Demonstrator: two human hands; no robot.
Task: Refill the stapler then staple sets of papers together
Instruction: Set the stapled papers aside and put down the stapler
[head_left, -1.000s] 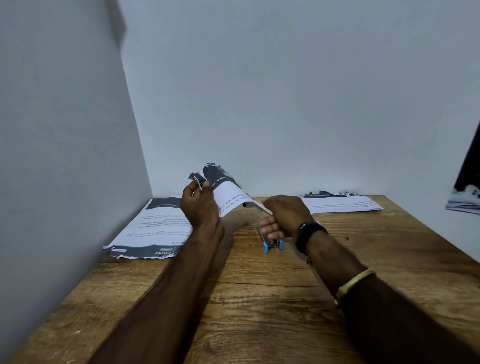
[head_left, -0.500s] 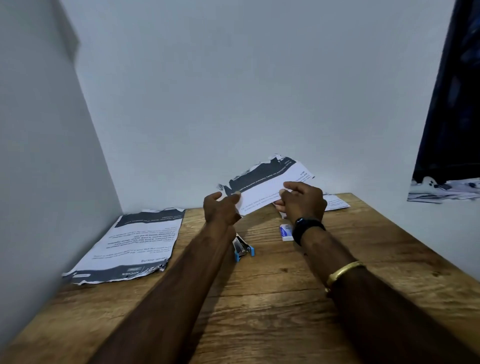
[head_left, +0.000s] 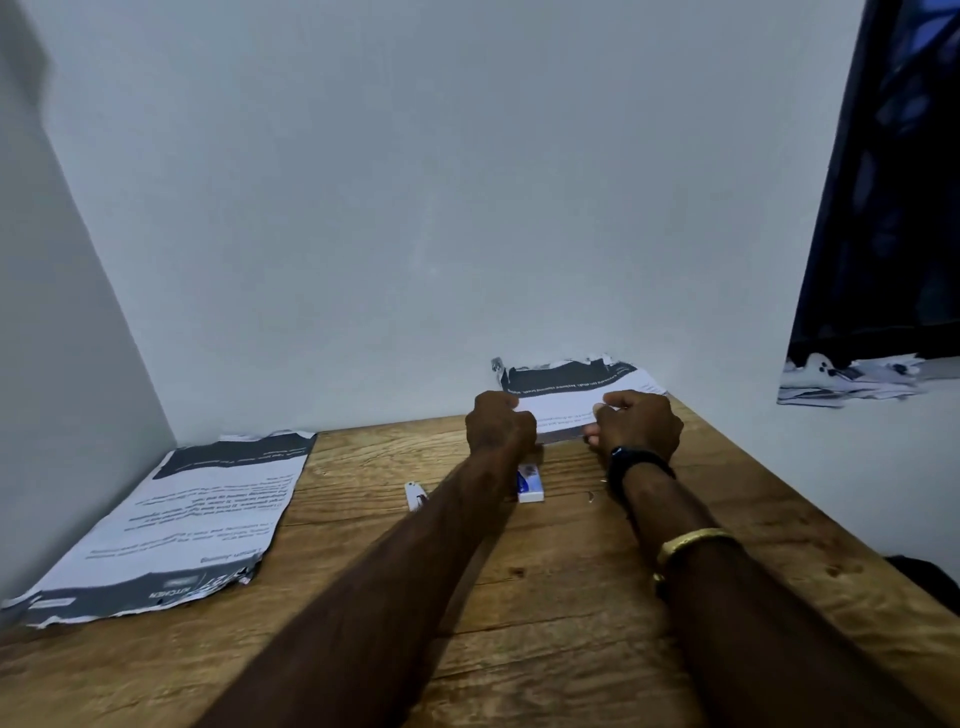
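Note:
My left hand (head_left: 498, 423) and my right hand (head_left: 641, 423) both grip the near edge of a set of papers (head_left: 563, 392) with a dark header, held low at the back right of the wooden table (head_left: 545, 597) on top of other sheets there. A small white and blue staple box (head_left: 530, 483) lies just behind my left forearm. The stapler (head_left: 415, 493) shows only as a white tip to the left of that forearm; the rest is hidden. A second stack of printed papers (head_left: 182, 525) lies flat at the left.
White walls close the table at the back and the left. A dark hanging (head_left: 893, 208) and a torn picture (head_left: 852, 379) are on the right wall. The table's right edge runs diagonally past my right arm.
The set of papers went from the left stack, lifted in the air, across to the back right and down onto the sheets there. My right hand let go of the stapler and took the papers.

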